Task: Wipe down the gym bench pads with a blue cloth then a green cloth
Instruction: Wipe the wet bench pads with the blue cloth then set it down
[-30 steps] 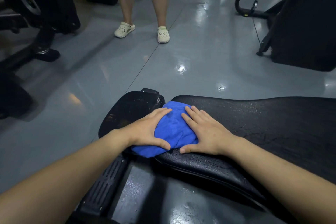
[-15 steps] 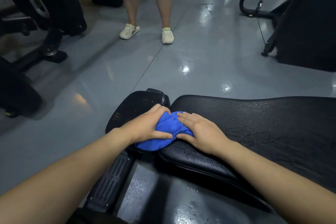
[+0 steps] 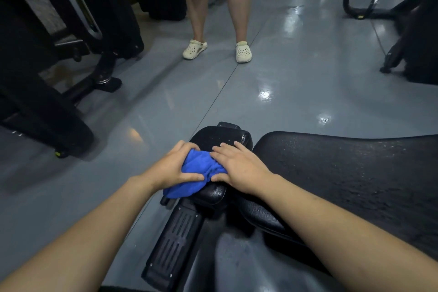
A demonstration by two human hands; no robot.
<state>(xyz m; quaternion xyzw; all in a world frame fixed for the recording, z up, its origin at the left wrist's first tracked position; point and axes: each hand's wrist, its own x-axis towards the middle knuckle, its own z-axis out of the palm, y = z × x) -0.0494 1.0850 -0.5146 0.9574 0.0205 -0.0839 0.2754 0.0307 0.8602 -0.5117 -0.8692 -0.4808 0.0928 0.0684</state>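
A bunched blue cloth (image 3: 196, 173) lies on the small black bench pad (image 3: 222, 140) at the bench's left end. My left hand (image 3: 173, 166) grips the cloth's left side, thumb across its front. My right hand (image 3: 239, 168) presses flat on its right side, fingers spread. Part of the cloth hangs over the pad's near edge. The large black pad (image 3: 355, 173) stretches away to the right, its surface flecked with droplets. No green cloth is in view.
A ribbed black foot plate (image 3: 175, 239) sits below the small pad. A person's legs in pale clogs (image 3: 243, 51) stand on the glossy grey floor (image 3: 284, 83) ahead. Dark gym machines stand at the left (image 3: 47, 54) and right (image 3: 414, 42).
Both hands slid the blue cloth leftward off the large pad onto the small pad, and the cloth bunched tighter between them.
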